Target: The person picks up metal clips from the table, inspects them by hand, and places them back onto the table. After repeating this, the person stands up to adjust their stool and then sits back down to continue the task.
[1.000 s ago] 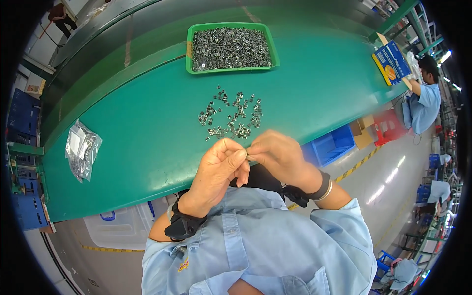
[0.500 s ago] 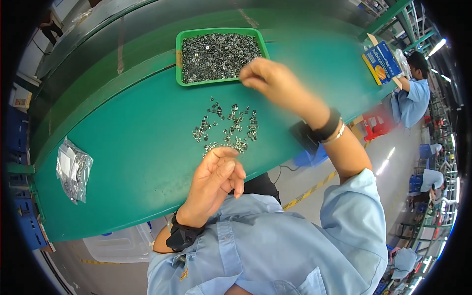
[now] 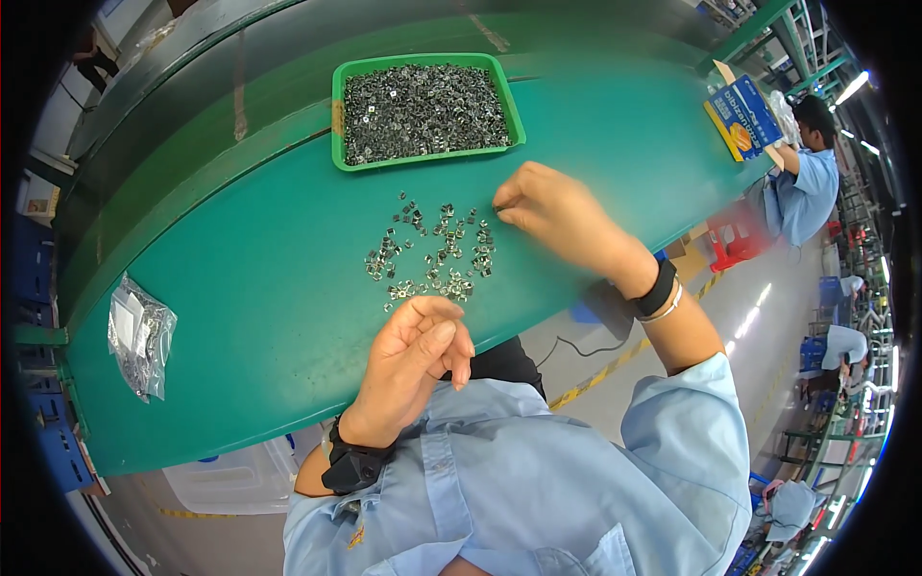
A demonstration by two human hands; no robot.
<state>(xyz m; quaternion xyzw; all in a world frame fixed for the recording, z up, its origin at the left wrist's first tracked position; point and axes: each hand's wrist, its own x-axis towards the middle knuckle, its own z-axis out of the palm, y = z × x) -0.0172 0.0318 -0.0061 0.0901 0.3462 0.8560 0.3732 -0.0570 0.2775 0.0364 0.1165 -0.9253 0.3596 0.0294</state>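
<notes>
My right hand (image 3: pixel 562 216) is over the green worktop, just right of the loose parts, thumb and fingers pinched together. A small dark piece, seemingly a metal part, shows at its fingertips. Loose small shiny square metal parts (image 3: pixel 447 254) lie scattered in clusters on the worktop. Close to their near side, my left hand (image 3: pixel 408 355) is loosely closed, fingers curled and thumb drawn in; whatever it may hold is hidden. Beyond the scattered parts stands a green tray (image 3: pixel 423 161), filled with many more of these parts.
A clear plastic bag of parts (image 3: pixel 141 336) lies at the left of the green worktop (image 3: pixel 240 355). A blue and yellow box (image 3: pixel 744 120) stands at the far right, beside a co-worker in a blue shirt (image 3: pixel 807 197). A translucent bin (image 3: pixel 235 480) sits below the near edge.
My right hand has moved from the near right edge of the tray toward me, to beside the scattered parts. My left hand has hardly moved.
</notes>
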